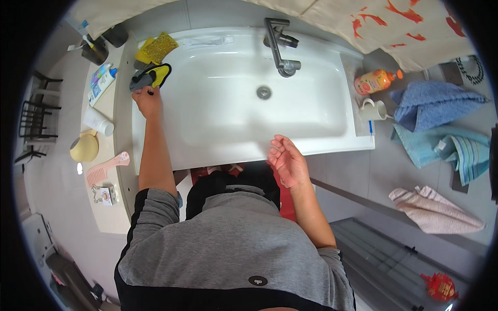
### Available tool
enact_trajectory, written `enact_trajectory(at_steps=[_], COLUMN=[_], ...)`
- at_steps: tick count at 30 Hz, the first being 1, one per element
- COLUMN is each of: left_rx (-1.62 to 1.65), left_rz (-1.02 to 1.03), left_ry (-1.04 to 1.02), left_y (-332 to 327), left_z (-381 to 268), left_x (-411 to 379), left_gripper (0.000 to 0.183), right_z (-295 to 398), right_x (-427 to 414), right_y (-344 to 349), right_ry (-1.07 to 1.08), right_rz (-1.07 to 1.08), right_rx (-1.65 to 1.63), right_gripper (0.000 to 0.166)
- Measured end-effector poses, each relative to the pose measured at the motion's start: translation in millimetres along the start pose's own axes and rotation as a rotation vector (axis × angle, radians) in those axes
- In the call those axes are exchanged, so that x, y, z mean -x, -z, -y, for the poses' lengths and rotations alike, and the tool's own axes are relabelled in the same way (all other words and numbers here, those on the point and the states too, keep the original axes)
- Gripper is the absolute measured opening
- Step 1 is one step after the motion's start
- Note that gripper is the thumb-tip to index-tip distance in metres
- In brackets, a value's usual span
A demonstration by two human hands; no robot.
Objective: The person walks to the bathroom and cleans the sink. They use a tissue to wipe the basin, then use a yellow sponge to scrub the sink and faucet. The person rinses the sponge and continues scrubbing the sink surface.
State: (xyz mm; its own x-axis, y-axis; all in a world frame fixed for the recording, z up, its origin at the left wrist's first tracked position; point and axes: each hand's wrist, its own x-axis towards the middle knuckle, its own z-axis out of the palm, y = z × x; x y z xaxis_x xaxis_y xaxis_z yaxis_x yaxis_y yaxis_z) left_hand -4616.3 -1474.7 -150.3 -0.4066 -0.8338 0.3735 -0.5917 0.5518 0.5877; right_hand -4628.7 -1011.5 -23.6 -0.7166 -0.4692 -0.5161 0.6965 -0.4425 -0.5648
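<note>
At the left rim of the white washbasin (225, 112), my left hand (148, 104) pinches the near end of a yellow-and-grey cleaning pad (159, 76) with black edging. A small black part shows between the fingers. Just beyond the pad lie a glittery yellow scrubbing sponge (160, 47) and a plainer yellow sponge (144, 51), partly covered by it. My right hand (290, 163) is held over the basin's front edge, palm turned up and fingers loosely curled, with nothing in it. A dark grey faucet (277, 46) stands at the back, above the metal drain (263, 92).
On the left ledge are toothpaste tubes (102, 84), a white tube (98, 121), a pink comb (107, 169) and a toothbrush cup (94, 51). The right rim bears an orange pump bottle (375, 81) and a white mug (372, 110). Towels (435, 103) hang farther right.
</note>
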Motion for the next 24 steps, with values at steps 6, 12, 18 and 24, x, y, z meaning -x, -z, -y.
enact_trajectory(at_steps=[6,12,18,24], left_rx=[0.412,1.214,1.496,1.738], left_rz=[-0.093,0.162,0.264,0.565], left_ry=[0.001,0.463,0.962,1.476], left_y=[38.4,70.1,40.2,11.8], left_z=[-34.9,-140.8,-217.2,-272.2], left_x=[27.6,108.7,183.6,200.3], left_gripper=[0.021,0.028,0.022,0.024], right_z=[59.6,141.5,173.6,184.3], right_x=[-66.5,-158.5,-231.5,-311.8], right_y=[35.3,65.8,18.6,-7.1], right_ry=[-0.013,0.089,0.345,0.602], right_rz=[0.029,0.051,0.055,0.309], right_rx=[0.060,0.221,0.687,1.105], right_gripper=[0.024,0.026,0.049,0.042])
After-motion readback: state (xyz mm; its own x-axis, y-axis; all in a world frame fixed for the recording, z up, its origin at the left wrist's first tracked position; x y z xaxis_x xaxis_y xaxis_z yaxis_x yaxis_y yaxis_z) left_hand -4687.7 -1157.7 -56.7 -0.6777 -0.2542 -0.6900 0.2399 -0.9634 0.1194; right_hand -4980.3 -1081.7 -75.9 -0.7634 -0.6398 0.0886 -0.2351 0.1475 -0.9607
